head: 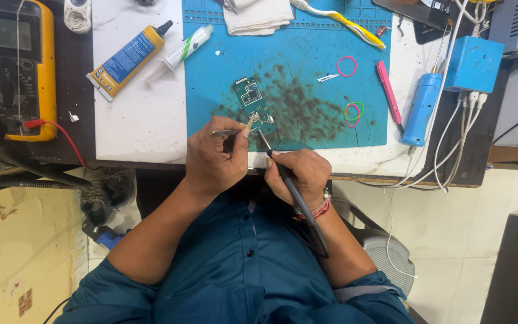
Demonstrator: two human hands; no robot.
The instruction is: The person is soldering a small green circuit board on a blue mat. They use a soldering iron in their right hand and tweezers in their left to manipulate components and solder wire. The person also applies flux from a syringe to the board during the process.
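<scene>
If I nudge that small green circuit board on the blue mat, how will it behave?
The green circuit board looks thin and flat, so probably light and stiff. Lying flat on the blue mat, it would likely slide, not roll or tip. Its tiny exposed parts suggest it is fragile.

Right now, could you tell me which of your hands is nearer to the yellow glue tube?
Left. The left hand, holding tweezers at the circuit board, sits below and right of the yellow glue tube; the right hand, holding a soldering iron, is farther right.
</scene>
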